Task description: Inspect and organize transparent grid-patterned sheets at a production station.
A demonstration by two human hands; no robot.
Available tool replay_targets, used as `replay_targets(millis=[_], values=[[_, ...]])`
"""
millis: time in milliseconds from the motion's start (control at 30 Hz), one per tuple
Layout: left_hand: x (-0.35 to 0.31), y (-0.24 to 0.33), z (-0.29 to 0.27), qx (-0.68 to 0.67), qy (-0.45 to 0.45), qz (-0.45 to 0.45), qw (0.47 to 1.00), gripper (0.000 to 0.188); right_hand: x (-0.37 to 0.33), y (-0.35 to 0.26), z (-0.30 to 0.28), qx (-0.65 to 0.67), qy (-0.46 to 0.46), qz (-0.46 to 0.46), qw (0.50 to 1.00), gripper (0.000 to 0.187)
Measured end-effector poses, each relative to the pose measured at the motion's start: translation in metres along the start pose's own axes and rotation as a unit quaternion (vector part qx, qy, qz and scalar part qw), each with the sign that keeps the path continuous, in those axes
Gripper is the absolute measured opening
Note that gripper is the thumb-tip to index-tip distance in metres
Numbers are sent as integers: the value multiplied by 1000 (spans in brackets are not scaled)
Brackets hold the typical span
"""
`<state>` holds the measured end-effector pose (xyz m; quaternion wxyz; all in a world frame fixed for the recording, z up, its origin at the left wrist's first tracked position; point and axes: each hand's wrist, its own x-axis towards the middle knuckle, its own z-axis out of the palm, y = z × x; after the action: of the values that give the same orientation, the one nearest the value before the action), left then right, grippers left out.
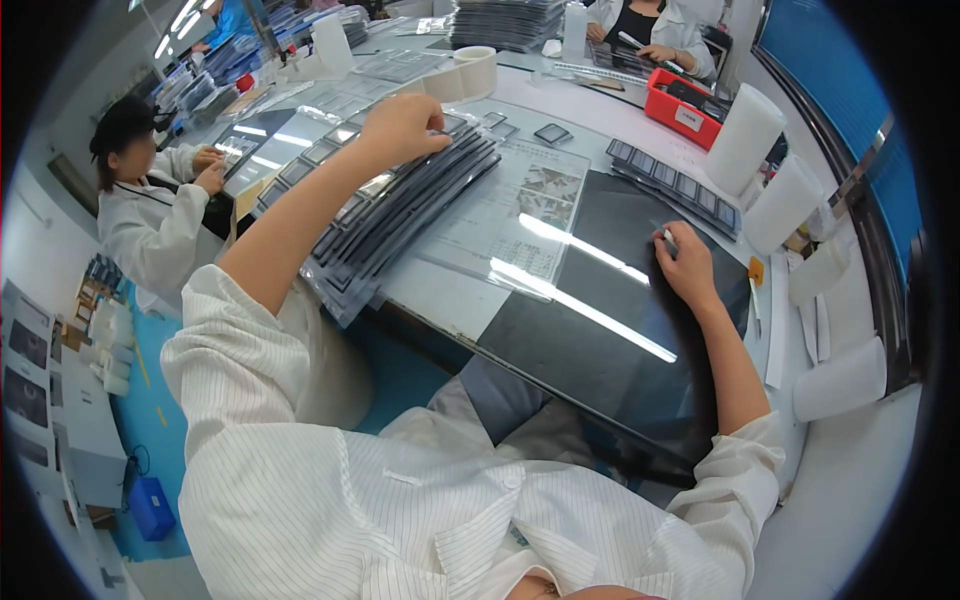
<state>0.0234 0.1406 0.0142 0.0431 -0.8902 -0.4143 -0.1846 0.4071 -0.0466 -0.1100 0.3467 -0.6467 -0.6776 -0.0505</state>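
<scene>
My left hand [402,130] reaches over a stack of clear plastic trays [405,205] that hold dark-rimmed rectangular pieces. Its fingers are curled closed above the top tray's far right side; whatever they grip is hidden. On the right, my right hand [688,264] is closed above the black mat [610,300], with a small pale tip showing at the fingers; its kind is too small to tell. Beyond that hand lies a tray of dark rectangular pieces [675,185]. A loose dark-framed piece [552,133] lies farther back, near the table's middle.
A printed sheet [520,215] lies under a clear cover left of the mat. White rolls [745,138] and a red bin [685,108] line the right side. One co-worker [150,210] sits at left, another [655,40] at the far side. Tall tray stacks [505,22] stand at the back.
</scene>
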Motion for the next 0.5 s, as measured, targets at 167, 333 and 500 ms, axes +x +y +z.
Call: replay_targets(millis=[167,333,500], values=[[-3,2,0,2,-12,-27,1000,23,-1,-7,-1,-13,-6,10,1000,16],[1,-7,2,-5,-17,-26,1000,22,-1,-4,1,-16,-6,6,1000,16],[1,-7,-5,-27,-43,-43,998,20,0,-2,1,-16,-19,9,1000,16]])
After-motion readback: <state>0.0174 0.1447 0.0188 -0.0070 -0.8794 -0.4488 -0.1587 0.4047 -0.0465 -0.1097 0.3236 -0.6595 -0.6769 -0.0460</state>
